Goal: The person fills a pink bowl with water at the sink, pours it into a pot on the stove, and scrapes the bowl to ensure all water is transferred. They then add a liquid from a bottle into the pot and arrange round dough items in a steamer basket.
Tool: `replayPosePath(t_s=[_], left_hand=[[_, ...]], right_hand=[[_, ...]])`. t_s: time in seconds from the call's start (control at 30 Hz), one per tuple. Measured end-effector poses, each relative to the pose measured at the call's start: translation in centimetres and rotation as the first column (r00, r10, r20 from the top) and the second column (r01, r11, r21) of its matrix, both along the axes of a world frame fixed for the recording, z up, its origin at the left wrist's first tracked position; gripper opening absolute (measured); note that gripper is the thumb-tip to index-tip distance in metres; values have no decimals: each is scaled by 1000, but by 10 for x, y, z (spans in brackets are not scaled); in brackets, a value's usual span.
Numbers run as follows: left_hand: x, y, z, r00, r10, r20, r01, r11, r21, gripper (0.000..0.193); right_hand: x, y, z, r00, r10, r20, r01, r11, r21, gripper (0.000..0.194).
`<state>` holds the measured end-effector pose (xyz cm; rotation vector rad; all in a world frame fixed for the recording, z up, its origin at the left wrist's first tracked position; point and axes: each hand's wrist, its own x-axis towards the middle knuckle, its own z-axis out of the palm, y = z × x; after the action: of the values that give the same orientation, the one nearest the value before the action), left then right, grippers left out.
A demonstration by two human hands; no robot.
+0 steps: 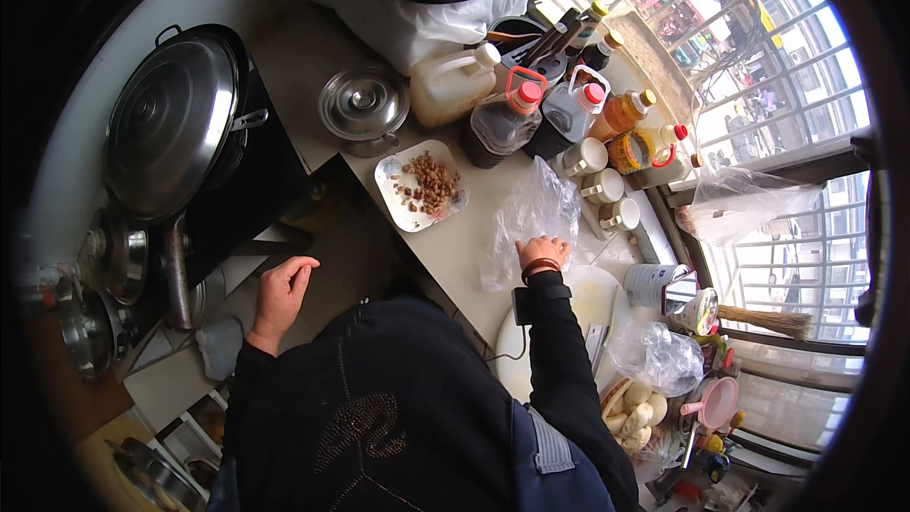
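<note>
My right hand (544, 254) lies on the lower edge of a crumpled clear plastic bag (537, 206) on the counter; its fingertips point away from me, and whether they pinch the film cannot be told. Left of the bag, a white square plate (398, 203) holds small brown pieces of food. My left hand (284, 299) hangs over the gap between stove and counter, with nothing in it, its fingers loosely bent and thumb near the index finger. A round white cutting board (512, 348) lies partly beneath my right forearm, with a knife blade (596, 341) on it.
A large lidded pan (170, 128) sits on the black stove (266, 156) at left. Behind the plate stand a lidded steel pot (362, 110), a pale jug (451, 89) and dark sauce jugs (501, 128). White cups (603, 186) line the window side. Pale buns (636, 409) lie at right.
</note>
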<state>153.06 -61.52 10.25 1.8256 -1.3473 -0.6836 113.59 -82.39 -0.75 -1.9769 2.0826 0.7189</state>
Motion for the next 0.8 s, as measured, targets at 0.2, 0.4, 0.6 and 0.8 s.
replayPosePath(t_s=[0.2,0.4,0.6,0.8], left_hand=[[-5,-2,3,1000,-27,14,28,999,-20,10],[-1,12,5,997,-10,75,13,999,-43,10],[4,27,-1,996,61,71,-59,998,-30,11],[2,30,3,994,86,65,-88,996,34,11]], right_hand=[[34,-32,47,986,98,137,-71,979,-190,35],[78,-45,61,952,305,29,-256,842,-475,25],[134,-76,85,386,510,769,-143,856,-496,36],[216,-150,79,24,251,968,204,946,-251,60]])
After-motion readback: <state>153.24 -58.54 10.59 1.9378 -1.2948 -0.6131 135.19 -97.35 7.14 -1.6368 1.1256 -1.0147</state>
